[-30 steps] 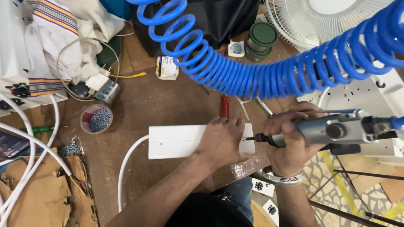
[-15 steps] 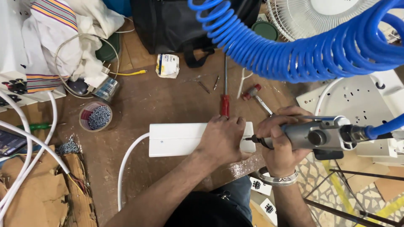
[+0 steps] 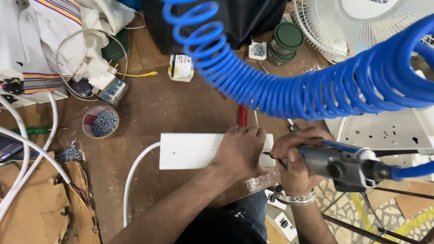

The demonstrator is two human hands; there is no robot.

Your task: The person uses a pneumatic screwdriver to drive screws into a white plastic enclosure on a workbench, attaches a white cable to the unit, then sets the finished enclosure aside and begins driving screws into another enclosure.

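Your fingers (image 3: 247, 135) of the left hand (image 3: 239, 151) still press flat on the long white plastic box (image 3: 192, 151); right hand (image 3: 291, 156) keeps its grasp on the grey pneumatic screwdriver (image 3: 337, 162), while the blue coiled hose (image 3: 289, 86) has swung lower.

The one camera sits on my head and looks almost straight down, close over the brown workbench (image 3: 181, 104), with my left hand (image 3: 242, 151) and right hand (image 3: 294, 156) low in the middle and a blue coiled hose (image 3: 289, 86) hanging nearest the lens.
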